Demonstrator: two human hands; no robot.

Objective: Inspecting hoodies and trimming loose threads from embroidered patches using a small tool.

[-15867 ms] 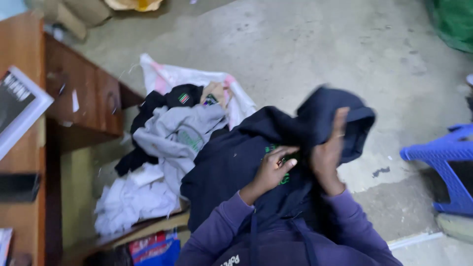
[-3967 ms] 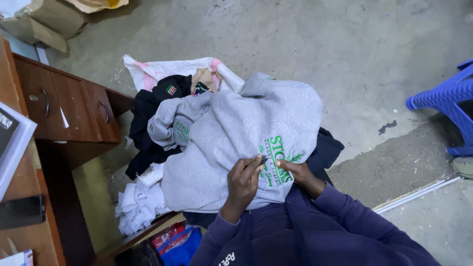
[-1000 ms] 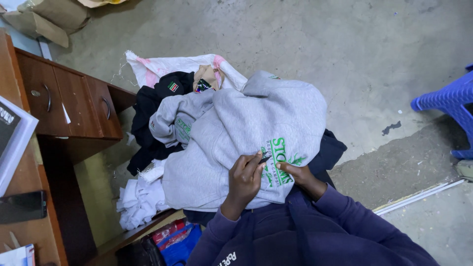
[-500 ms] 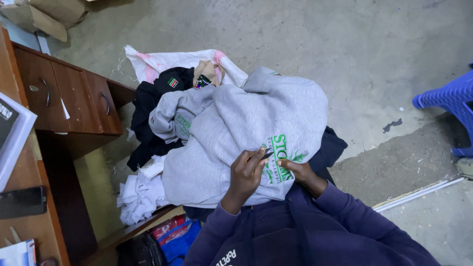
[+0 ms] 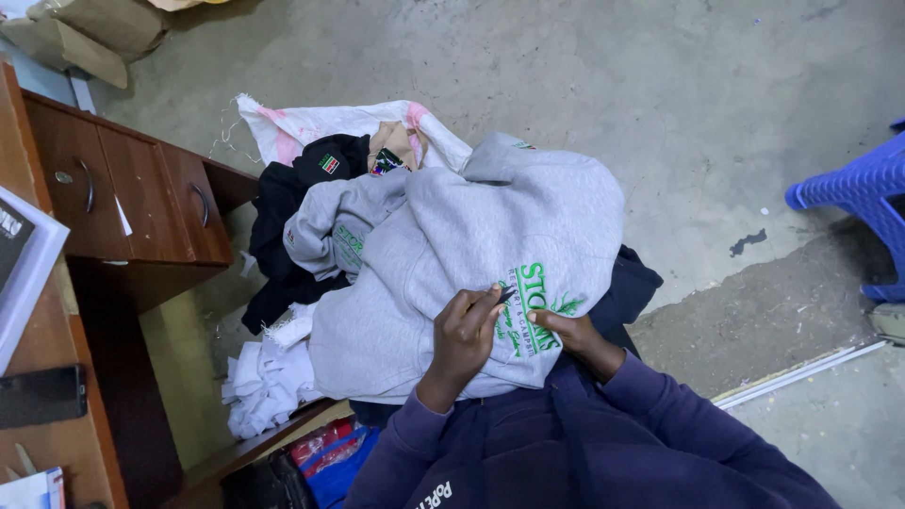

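On the lap, head view: a grey hoodie (image 5: 471,254) is lying bunched over the person's knees, its green embroidered chest patch (image 5: 533,306) facing up between both hands
Left hand (image 5: 464,335): fingers are curling closed around a small dark tool (image 5: 505,294), seemingly a pick or snips, its tip sitting at the patch's edge
Right hand (image 5: 566,330): fingertips are pressing flat on the patch, pinning the cloth rather than gripping it
Doing it well: likely keeping the fabric taut under the right fingers and the tool tip shallow, so only thread is being caught
Surface: a heap of clothes (image 5: 311,217) is spilling from a white sack (image 5: 283,127)
Room: rough concrete floor (image 5: 566,75), wooden desk (image 5: 132,198), blue plastic stool (image 5: 863,203) well apart
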